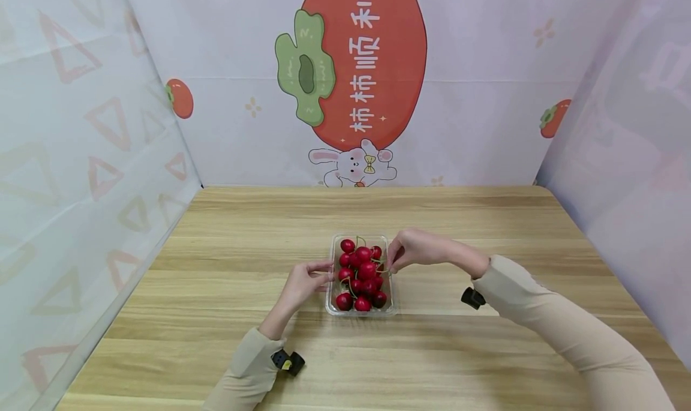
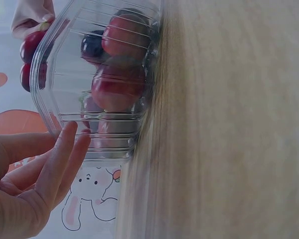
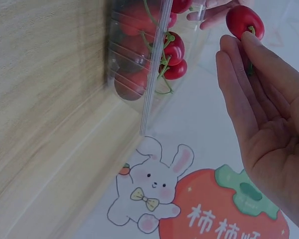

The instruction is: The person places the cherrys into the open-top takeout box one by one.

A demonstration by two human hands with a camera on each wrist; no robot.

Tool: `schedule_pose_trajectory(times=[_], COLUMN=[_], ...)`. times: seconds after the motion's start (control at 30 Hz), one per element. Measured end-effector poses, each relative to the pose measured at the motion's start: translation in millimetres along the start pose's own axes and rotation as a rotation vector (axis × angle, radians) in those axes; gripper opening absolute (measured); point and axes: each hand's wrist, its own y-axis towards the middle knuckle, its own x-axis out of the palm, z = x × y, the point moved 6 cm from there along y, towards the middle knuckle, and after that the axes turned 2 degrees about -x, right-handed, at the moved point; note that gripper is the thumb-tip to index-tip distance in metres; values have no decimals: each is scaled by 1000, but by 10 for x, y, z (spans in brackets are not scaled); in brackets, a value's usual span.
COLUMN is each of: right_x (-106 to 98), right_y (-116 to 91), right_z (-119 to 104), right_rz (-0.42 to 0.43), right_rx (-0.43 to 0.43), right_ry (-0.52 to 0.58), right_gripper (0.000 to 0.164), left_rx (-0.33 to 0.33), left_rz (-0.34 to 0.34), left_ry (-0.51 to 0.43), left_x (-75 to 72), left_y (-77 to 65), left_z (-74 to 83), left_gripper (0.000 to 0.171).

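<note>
A clear plastic box (image 1: pixel 330 306) filled with red cherries (image 1: pixel 363 303) stands on the wooden table. My left hand (image 1: pixel 304 284) is at the box's left side, its fairly straight fingers (image 2: pixel 65 144) touching the clear wall near the rim. My right hand (image 1: pixel 418 248) is at the box's right side, pinching a cherry (image 3: pixel 245 23) by its green stem between thumb and fingertips. In the right wrist view that cherry hangs clear of the others, above the rim. Green stems stick out among the cherries in the box.
The wooden table (image 1: pixel 216 315) runs back to a patterned cloth (image 1: pixel 237 135) with a persimmon and rabbit print. Cloth walls (image 1: pixel 70 159) also stand at the left and right. A small black camera (image 1: pixel 294 363) is on the left wrist, another (image 1: pixel 472 298) on the right.
</note>
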Motion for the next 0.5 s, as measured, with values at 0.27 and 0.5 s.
schedule_pose_trajectory(times=[0.27,0.5], right_x=[62,128], right_y=[84,154], right_z=[-44,-40], right_rz=[-32,-57], right_rx=[4,5], right_ry=[-11,2], right_gripper=[4,5], left_rx=[12,17], left_rz=[-6,-6], left_ry=[9,16], left_x=[-2,-4], left_y=[-1,-7], left_z=[4,17], left_gripper=[30,31])
